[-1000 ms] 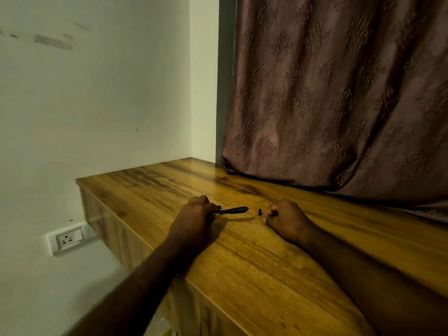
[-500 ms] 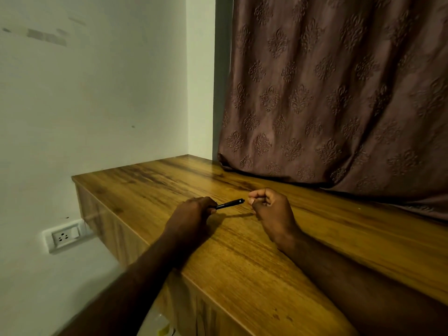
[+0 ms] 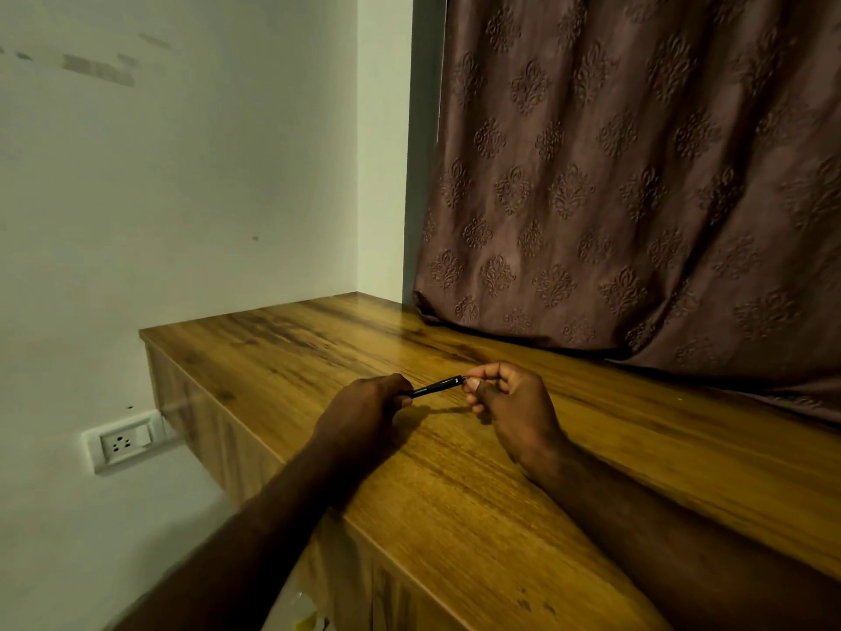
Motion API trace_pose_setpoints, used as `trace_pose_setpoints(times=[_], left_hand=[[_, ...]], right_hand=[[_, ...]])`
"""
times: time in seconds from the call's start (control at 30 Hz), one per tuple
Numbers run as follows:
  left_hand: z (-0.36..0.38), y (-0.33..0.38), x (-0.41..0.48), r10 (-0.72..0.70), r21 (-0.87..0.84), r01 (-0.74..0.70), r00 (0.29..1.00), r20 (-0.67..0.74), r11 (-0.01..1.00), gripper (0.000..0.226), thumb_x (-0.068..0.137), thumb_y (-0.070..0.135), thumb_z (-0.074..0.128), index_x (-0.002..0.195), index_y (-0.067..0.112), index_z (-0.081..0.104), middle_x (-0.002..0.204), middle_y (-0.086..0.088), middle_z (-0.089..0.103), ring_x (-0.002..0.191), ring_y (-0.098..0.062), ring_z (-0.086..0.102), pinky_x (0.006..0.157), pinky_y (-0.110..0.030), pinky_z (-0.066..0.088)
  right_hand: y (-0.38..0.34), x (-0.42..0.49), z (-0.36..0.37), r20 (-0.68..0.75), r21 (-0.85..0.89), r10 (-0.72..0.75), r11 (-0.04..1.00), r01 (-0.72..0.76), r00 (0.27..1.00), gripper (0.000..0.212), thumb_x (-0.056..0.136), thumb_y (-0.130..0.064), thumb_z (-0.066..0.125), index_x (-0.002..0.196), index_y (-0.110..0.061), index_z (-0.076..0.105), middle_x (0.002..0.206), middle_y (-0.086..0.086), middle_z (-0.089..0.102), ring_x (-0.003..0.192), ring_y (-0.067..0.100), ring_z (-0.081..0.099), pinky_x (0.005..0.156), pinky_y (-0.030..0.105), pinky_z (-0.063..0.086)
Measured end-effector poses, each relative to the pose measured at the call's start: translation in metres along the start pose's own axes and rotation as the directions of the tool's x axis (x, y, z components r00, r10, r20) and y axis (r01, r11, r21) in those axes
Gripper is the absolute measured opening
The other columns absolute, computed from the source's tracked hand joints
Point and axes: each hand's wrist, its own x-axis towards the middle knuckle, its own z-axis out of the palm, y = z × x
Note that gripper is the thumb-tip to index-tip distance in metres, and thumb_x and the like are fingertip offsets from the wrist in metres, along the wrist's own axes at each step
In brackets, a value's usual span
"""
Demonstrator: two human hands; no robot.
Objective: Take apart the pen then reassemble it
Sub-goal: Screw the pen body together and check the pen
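**Desk:** What has moved in the last second?

**Photographer:** The right hand. A second ago it lay low on the desk top beside a small black piece. Since then it has lifted and crossed to the pen. Half a second ago it was just short of the tip, and now its fingertips meet it. The left hand has kept its place.

**Desk:** How is the pen held?

**Photographer:** The left hand sits knuckles up, its fingers wrapped tightly round one end, so that end is hidden inside the fist. The right hand pinches the other end between thumb and forefinger, with the remaining fingers curled beneath. Whether the small black piece is between those fingertips cannot be told, because that spot is too small and dark.

**Desk:** And the pen itself?

**Photographer:** It is slim and black and bridges the two hands, rising slightly toward the right. It is held just above the wood, where its shadow falls. Both forearms reach in over the desk's front edge.

**Desk:** What surrounds them?

**Photographer:** A brown patterned curtain hangs at the back right, its hem bunched on the desk top. A pale wall stands to the left, with a white wall socket set below desk level.
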Motion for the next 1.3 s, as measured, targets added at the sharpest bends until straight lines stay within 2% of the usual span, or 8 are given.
trace_pose_setpoints(times=[0.07, 0.2, 0.5, 0.67, 0.8, 0.9, 1.13, 1.3], left_hand=[[0.002, -0.003, 0.001, 0.016, 0.011, -0.016, 1.000, -0.002, 1.000, 0.079, 0.071, 0.082, 0.027, 0.102, 0.020, 0.065, 0.087, 0.000, 0.071, 0.073, -0.018, 0.065, 0.062, -0.035, 0.053], [0.004, -0.007, 0.002, 0.010, 0.033, -0.009, 1.000, -0.011, 0.999, 0.056, 0.080, 0.065, 0.036, 0.102, 0.022, 0.064, 0.089, -0.001, 0.071, 0.076, -0.020, 0.065, 0.065, -0.036, 0.053], [0.004, -0.006, 0.001, 0.014, 0.037, -0.013, 1.000, -0.017, 0.999, 0.053, 0.075, 0.058, 0.037, 0.101, 0.021, 0.065, 0.091, -0.002, 0.071, 0.078, -0.020, 0.065, 0.067, -0.038, 0.054], [0.006, -0.007, 0.001, 0.032, 0.032, -0.031, 0.999, -0.024, 0.999, 0.062, 0.071, 0.063, 0.033, 0.101, 0.019, 0.065, 0.092, -0.002, 0.071, 0.079, -0.022, 0.065, 0.066, -0.036, 0.052], [0.007, -0.008, 0.002, 0.012, 0.061, -0.011, 1.000, -0.020, 0.998, 0.035, 0.080, 0.046, 0.052, 0.102, 0.022, 0.065, 0.093, 0.001, 0.071, 0.080, -0.018, 0.065, 0.065, -0.027, 0.047], [0.008, -0.010, 0.003, -0.001, 0.073, 0.004, 1.000, -0.029, 0.997, 0.021, 0.083, 0.033, 0.063, 0.103, 0.025, 0.064, 0.093, 0.003, 0.071, 0.081, -0.017, 0.064, 0.066, -0.029, 0.049], [0.010, -0.013, 0.003, 0.019, 0.074, -0.016, 0.999, -0.043, 0.997, 0.029, 0.078, 0.040, 0.056, 0.102, 0.025, 0.064, 0.093, 0.000, 0.072, 0.081, -0.021, 0.066, 0.066, -0.033, 0.050], [0.013, -0.014, 0.002, 0.053, 0.124, -0.043, 0.995, -0.085, 0.991, 0.018, 0.081, 0.037, 0.066, 0.096, 0.027, 0.063, 0.085, 0.003, 0.070, 0.075, -0.019, 0.064, 0.060, -0.029, 0.046]], right_hand=[[0.000, 0.000, 0.000, -0.002, 0.017, -0.001, 1.000, 0.001, 1.000, 0.010, 0.091, 0.000, 0.056, 0.096, -0.003, 0.065, 0.077, 0.007, 0.065, 0.061, 0.010, 0.055, 0.052, 0.017, 0.047], [0.001, 0.000, 0.001, 0.014, 0.003, -0.005, 1.000, 0.005, 1.000, 0.011, 0.091, 0.000, 0.056, 0.095, -0.004, 0.065, 0.077, 0.007, 0.065, 0.062, 0.011, 0.056, 0.054, 0.020, 0.047], [0.003, -0.001, -0.001, 0.036, -0.070, -0.041, 0.997, 0.044, 0.999, 0.014, 0.091, -0.001, 0.056, 0.089, -0.011, 0.064, 0.077, 0.004, 0.066, 0.065, 0.010, 0.057, 0.056, 0.022, 0.048], [0.004, 0.000, 0.000, 0.040, -0.072, -0.036, 0.997, 0.039, 0.999, 0.015, 0.091, -0.001, 0.056, 0.088, -0.012, 0.065, 0.078, 0.005, 0.067, 0.065, 0.012, 0.057, 0.056, 0.025, 0.048], [0.006, 0.001, 0.002, 0.053, -0.062, -0.047, 0.997, 0.050, 0.997, 0.017, 0.091, -0.002, 0.056, 0.085, -0.015, 0.064, 0.076, 0.005, 0.067, 0.065, 0.013, 0.058, 0.057, 0.026, 0.048], [0.007, 0.001, 0.002, 0.057, -0.064, -0.048, 0.997, 0.051, 0.997, 0.016, 0.091, -0.003, 0.056, 0.085, -0.015, 0.064, 0.077, 0.006, 0.068, 0.066, 0.013, 0.059, 0.058, 0.027, 0.048], [0.008, 0.002, 0.002, 0.081, -0.017, 0.011, 1.000, -0.009, 0.997, 0.013, 0.093, -0.004, 0.055, 0.086, -0.012, 0.063, 0.076, 0.008, 0.067, 0.060, 0.013, 0.056, 0.051, 0.025, 0.044], [0.004, 0.001, -0.001, 0.123, 0.121, 0.122, 0.983, -0.137, 0.985, 0.007, 0.094, -0.008, 0.056, 0.094, -0.004, 0.061, 0.071, 0.009, 0.065, 0.049, 0.013, 0.051, 0.041, 0.022, 0.039]])
